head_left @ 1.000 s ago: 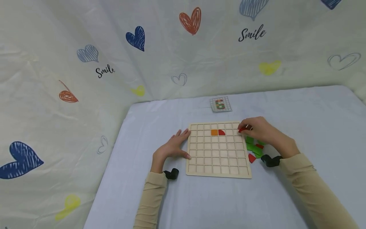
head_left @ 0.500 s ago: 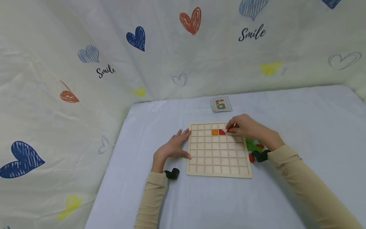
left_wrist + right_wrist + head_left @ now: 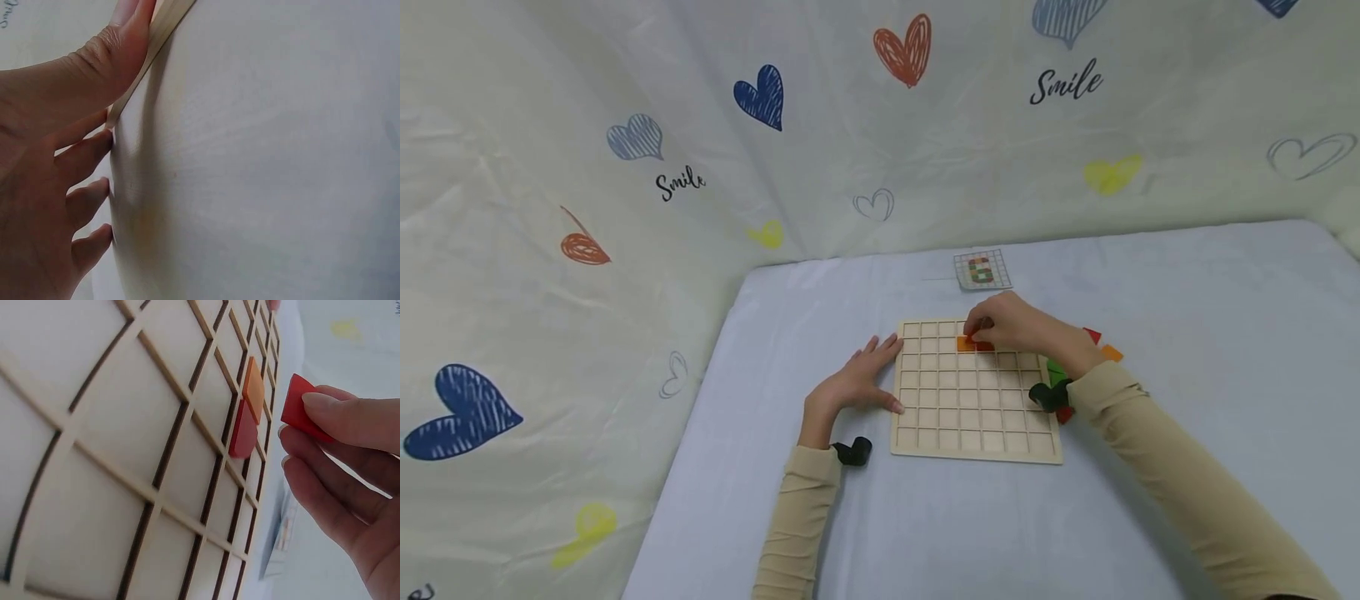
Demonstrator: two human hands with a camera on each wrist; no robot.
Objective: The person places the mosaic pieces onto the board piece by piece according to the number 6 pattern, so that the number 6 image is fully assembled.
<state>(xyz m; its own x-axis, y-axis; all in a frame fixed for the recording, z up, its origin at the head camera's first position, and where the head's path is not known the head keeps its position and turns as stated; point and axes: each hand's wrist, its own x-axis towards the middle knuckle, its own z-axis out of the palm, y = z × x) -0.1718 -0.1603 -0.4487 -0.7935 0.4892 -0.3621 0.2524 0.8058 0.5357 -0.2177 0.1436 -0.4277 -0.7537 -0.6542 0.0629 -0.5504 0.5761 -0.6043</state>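
Note:
My right hand [image 3: 1011, 323] is over the upper part of a wooden grid board [image 3: 958, 404]. Between its thumb and fingers it pinches a red tile [image 3: 294, 403], seen best in the right wrist view, where the tile is lifted off the grid. Two tiles lie side by side in the board's cells: an orange square tile [image 3: 254, 390] and a red quarter-round tile [image 3: 244, 432]. My left hand [image 3: 859, 385] rests at the board's left edge with fingers spread. In the left wrist view its thumb [image 3: 115, 59] lies against the wooden rim.
Behind the board lies a small card [image 3: 982, 270] printed with a coloured pattern on a grid. Green tiles [image 3: 1056, 372], an orange tile [image 3: 1112, 353] and red tiles [image 3: 1093, 335] lie right of the board, partly hidden by the right arm. A patterned curtain [image 3: 820, 150] hangs behind the table.
My right hand has moved left from the board's right edge to above the orange and red tiles, carrying the red tile. The left hand keeps its place at the board's edge.

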